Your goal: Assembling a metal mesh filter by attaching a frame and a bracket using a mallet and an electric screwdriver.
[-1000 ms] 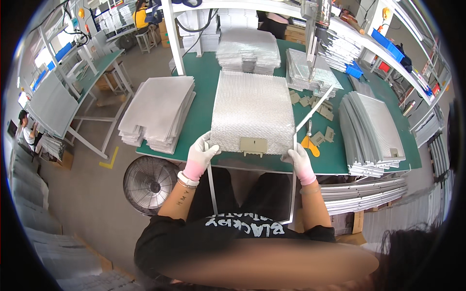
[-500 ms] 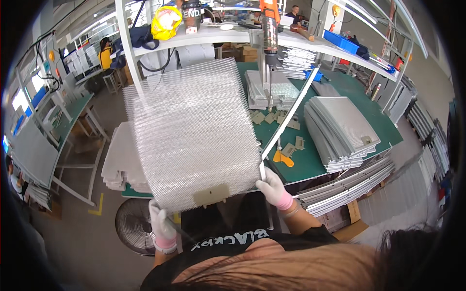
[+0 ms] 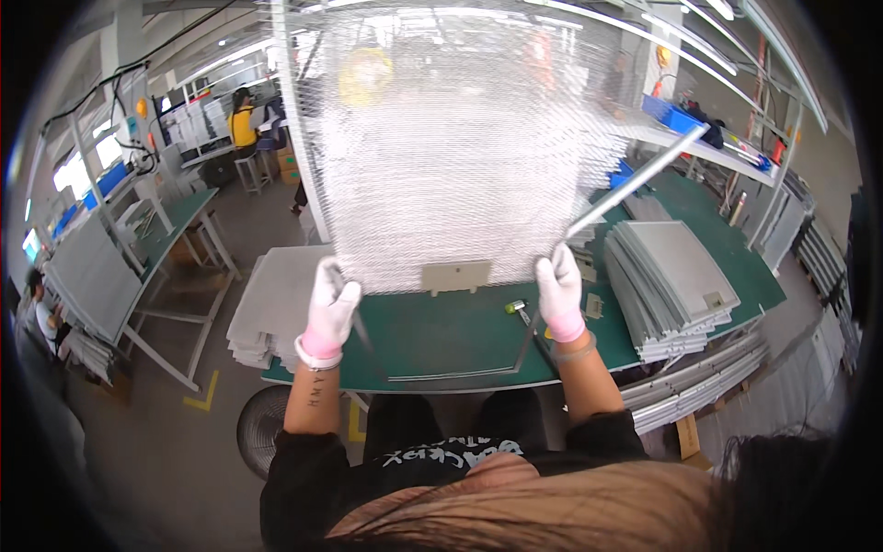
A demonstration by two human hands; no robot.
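Note:
Both of my hands wear white gloves with pink cuffs. My left hand grips the lower left corner of a silvery mesh sheet, which stands raised in front of me. At its lower right corner my right hand is closed on the mesh and on a thin metal frame strip that sticks out to the upper right. A beige plate sits at the middle of the mesh's lower edge. Below it, a thin U-shaped part of a frame shows over the green table. The fingers' far sides are hidden.
A stack of finished-looking grey panels lies at the right, another stack at the left. A hammer rests near my right hand. Metal strips lie below the table's right edge. A floor fan stands lower left.
The mesh sheet has been lifted from a slant to nearly upright and has shifted right. Both hands have risen, and the frame strip has swung with them to the right.

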